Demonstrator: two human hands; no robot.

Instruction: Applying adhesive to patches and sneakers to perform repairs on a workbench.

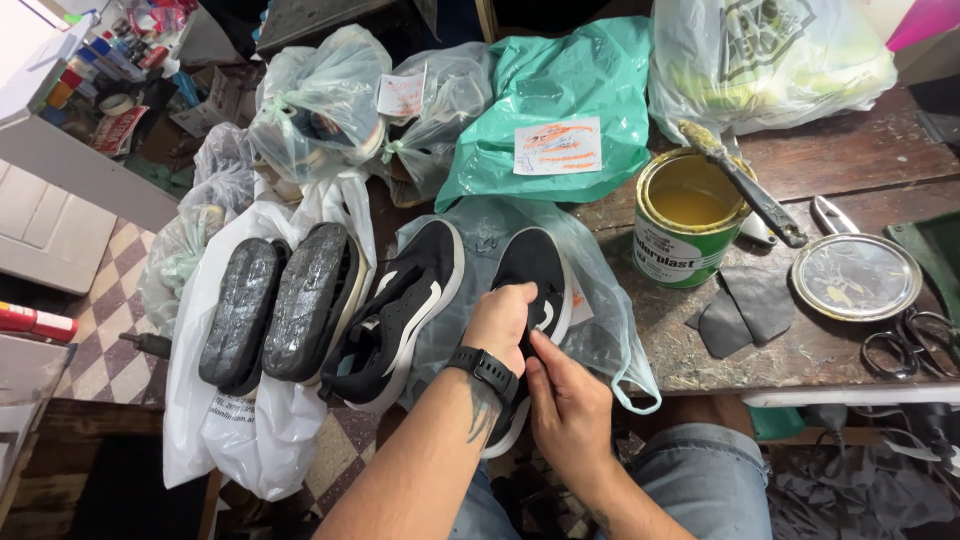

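My left hand (500,322), with a black watch on its wrist, is closed over the top of a black sneaker with a white sole (535,262). My right hand (568,400) grips the same shoe lower down near its heel. The shoe rests on a clear plastic bag (610,320) at the workbench edge. Its black-and-white partner (400,315) lies just to the left on its side. Two shoes turned sole-up (285,305) lie further left on a white bag.
An open tin of yellow glue (688,215) with a brush across it stands to the right, beside its round lid (855,277), dark rubber scraps (740,310) and scissors (915,340). Tied plastic bags, one green (560,100), fill the back of the wooden bench (850,160).
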